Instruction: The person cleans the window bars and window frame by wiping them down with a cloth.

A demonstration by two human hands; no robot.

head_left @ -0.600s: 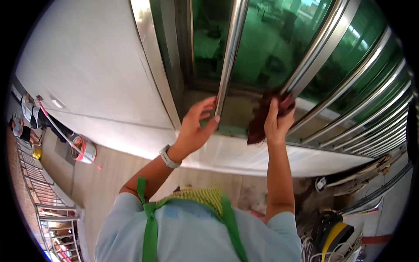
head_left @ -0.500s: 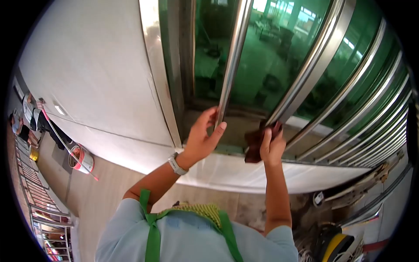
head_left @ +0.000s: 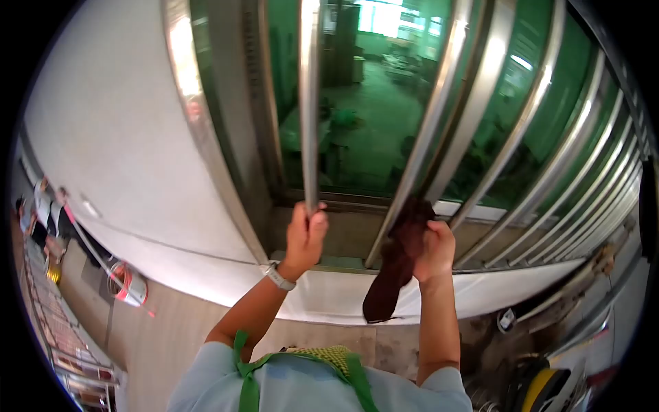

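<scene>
My left hand [head_left: 306, 237] is closed around the lower part of a vertical metal bar [head_left: 309, 123], with the thumb in front. In my right hand [head_left: 434, 253] is a dark brown cloth [head_left: 391, 278], one end hanging down in front of the white wall below the sill. The cloth's upper part lies against the foot of another metal bar [head_left: 432, 123]. Behind the bars is green-tinted window glass [head_left: 374, 147]. A pale watch sits on my left wrist.
A white wall [head_left: 117, 130] rises at the left. A bucket [head_left: 128, 285] with a pink-handled pole stands on the floor, with people beyond it. Planks [head_left: 563, 295] and a yellow-and-black object [head_left: 542, 388] lie at lower right. A railing runs along the far left.
My left hand has gone from partly open beside the bar to wrapped around it. The cloth in my right hand now hangs lower and longer. The view has shifted to the right.
</scene>
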